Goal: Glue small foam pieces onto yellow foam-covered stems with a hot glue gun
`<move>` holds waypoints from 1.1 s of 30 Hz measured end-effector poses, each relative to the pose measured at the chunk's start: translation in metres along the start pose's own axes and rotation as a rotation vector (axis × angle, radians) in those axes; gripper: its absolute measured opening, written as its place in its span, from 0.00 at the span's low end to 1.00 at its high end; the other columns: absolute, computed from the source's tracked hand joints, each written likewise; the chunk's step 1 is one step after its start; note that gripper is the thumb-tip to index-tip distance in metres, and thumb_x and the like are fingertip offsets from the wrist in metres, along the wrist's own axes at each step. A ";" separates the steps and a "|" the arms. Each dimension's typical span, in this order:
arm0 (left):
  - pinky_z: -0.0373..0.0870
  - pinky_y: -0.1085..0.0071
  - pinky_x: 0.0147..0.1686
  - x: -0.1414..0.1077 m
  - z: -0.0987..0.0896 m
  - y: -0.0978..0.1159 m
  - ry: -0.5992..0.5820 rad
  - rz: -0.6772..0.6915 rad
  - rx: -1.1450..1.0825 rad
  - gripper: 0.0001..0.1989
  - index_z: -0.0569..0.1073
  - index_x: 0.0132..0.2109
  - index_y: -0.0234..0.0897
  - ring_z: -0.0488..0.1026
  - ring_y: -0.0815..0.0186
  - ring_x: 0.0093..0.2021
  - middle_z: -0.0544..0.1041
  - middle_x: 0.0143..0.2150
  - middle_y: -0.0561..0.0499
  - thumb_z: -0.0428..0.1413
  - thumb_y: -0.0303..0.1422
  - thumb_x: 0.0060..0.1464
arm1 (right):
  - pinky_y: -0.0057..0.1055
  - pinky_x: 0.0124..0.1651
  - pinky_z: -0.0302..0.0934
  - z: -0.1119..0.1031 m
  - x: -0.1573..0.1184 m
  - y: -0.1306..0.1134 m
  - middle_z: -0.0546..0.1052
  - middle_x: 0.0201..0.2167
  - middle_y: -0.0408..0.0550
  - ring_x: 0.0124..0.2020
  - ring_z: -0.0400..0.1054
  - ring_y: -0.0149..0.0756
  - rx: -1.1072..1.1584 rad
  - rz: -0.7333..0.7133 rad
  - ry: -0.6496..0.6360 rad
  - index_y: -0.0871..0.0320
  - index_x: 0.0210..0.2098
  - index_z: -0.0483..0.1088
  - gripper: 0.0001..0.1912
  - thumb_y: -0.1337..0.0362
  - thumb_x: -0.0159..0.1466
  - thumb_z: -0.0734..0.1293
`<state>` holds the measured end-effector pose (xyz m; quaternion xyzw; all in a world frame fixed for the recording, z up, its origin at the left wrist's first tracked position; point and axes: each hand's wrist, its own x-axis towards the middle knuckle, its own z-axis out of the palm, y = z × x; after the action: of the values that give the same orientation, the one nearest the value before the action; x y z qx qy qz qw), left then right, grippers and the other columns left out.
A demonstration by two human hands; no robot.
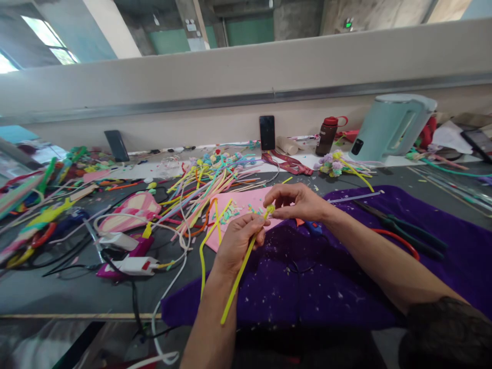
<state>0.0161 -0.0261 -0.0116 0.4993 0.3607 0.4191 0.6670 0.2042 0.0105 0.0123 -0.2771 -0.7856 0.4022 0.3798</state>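
My left hand is closed in a pinch round a yellow pipe cleaner, whose long straight end slants down towards me. At its upper end is a small curled yellow knot. My right hand has thumb and forefinger closed on that knot from the right, with the other fingers bent. Beneath both hands lie a pink sheet with small cut bits on it and a purple cloth. More bent yellow pipe cleaners lie left of my left hand.
Long-handled pliers lie on the cloth at right. Behind stand a kettle, a dark bottle and a phone. A bundle of pipe-cleaner flowers spreads left of centre. White chargers and cables cover the left side.
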 end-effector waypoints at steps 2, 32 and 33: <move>0.49 0.77 0.16 0.000 0.000 0.000 0.012 0.001 0.009 0.08 0.71 0.29 0.33 0.57 0.76 0.15 0.65 0.14 0.57 0.54 0.34 0.49 | 0.21 0.25 0.56 0.001 0.000 -0.001 0.70 0.26 0.41 0.24 0.63 0.23 -0.007 0.008 0.001 0.61 0.38 0.69 0.13 0.63 0.54 0.69; 0.65 0.75 0.26 0.007 -0.002 -0.005 0.243 0.088 -0.227 0.10 0.76 0.33 0.33 0.69 0.72 0.26 0.75 0.30 0.50 0.60 0.35 0.42 | 0.22 0.21 0.57 0.051 0.001 -0.003 0.71 0.21 0.42 0.18 0.62 0.24 0.299 0.339 0.014 0.62 0.26 0.70 0.10 0.60 0.55 0.66; 0.65 0.76 0.25 0.007 -0.002 -0.005 0.223 0.083 -0.231 0.11 0.76 0.33 0.33 0.69 0.72 0.24 0.75 0.29 0.51 0.60 0.35 0.42 | 0.22 0.21 0.56 0.057 0.001 -0.002 0.70 0.21 0.41 0.18 0.62 0.23 0.318 0.340 0.002 0.63 0.25 0.70 0.11 0.59 0.55 0.66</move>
<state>0.0181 -0.0198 -0.0175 0.3840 0.3610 0.5379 0.6579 0.1568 -0.0142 -0.0079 -0.3425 -0.6543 0.5787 0.3460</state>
